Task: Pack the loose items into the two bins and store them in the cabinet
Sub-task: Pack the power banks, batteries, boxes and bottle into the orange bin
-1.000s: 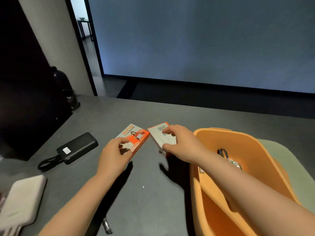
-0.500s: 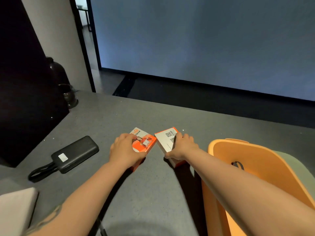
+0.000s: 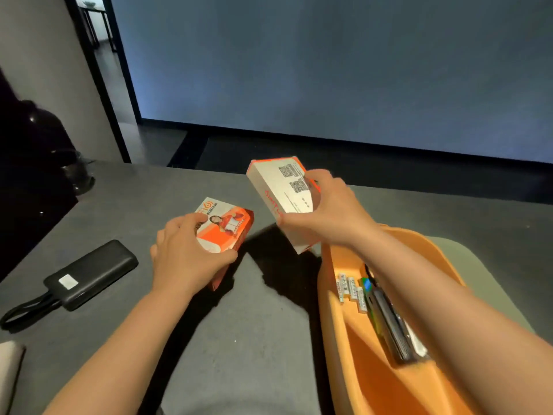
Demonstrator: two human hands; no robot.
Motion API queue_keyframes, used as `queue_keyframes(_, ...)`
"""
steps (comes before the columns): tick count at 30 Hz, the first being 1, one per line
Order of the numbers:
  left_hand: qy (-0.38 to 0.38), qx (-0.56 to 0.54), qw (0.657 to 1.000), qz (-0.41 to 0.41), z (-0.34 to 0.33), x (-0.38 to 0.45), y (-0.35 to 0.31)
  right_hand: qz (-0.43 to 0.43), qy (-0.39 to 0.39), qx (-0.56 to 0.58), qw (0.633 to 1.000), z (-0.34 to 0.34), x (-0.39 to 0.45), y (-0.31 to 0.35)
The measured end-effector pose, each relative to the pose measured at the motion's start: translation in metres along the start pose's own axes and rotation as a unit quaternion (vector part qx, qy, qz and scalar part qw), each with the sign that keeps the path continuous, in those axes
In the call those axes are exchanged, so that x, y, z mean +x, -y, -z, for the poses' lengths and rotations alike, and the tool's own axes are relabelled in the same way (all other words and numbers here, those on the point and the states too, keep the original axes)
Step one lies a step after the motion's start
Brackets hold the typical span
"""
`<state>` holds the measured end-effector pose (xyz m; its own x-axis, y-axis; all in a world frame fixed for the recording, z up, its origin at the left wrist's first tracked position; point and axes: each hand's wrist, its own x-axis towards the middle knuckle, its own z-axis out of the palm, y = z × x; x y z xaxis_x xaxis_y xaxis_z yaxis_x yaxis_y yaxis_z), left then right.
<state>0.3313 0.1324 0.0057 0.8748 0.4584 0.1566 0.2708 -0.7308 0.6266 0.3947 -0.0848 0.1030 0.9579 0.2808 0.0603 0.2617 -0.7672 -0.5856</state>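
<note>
My left hand (image 3: 185, 253) grips an orange and white box with a printed picture (image 3: 227, 229), held just above the grey table (image 3: 239, 339). My right hand (image 3: 332, 214) holds a second box, white-faced with QR codes (image 3: 281, 193), tilted and lifted near the far left corner of the orange bin (image 3: 335, 295). Inside the bin lie several batteries (image 3: 351, 290) and dark flat items (image 3: 392, 327). A pale green bin (image 3: 466, 265) shows behind the orange one, mostly hidden by it and my right arm.
A black power bank with a looped cable (image 3: 89, 274) lies on the table at the left. A white flat object (image 3: 9, 369) sits at the lower left edge. A dark kettle-like object (image 3: 59, 151) and a black panel stand at far left.
Both hands have closed on the boxes and lifted them off the table. The right hand's box has risen and moved right toward the orange bin.
</note>
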Motion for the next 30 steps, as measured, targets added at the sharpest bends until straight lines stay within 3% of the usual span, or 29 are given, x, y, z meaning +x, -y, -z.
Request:
queue_keyframes(4, -0.02, -0.066, 0.996, -0.059, 0.016, -0.037, -0.046, -0.031, -0.087, -0.005, 0.996, 0.066, -0.069, -0.038)
queue_keyframes(8, -0.01, -0.113, 0.99, -0.087, 0.004, -0.077, -0.08, -0.094, -0.106, -0.034, 0.989, 0.069, -0.128, -0.086)
queue_keyframes(13, 0.005, -0.134, 0.986, -0.098, -0.017, -0.11, -0.095, -0.134, -0.051, -0.081, 0.986, 0.043, -0.167, -0.114)
queue_keyframes(22, -0.022, -0.123, 0.987, -0.101, -0.005, -0.116, -0.1, -0.164, 0.086, -0.15, 0.971, 0.007, -0.151, -0.096)
queue_keyframes(30, -0.014, -0.103, 0.99, -0.097, -0.014, -0.121, -0.093, -0.182, 0.055, -0.218, 0.957, -0.007, -0.127, -0.101)
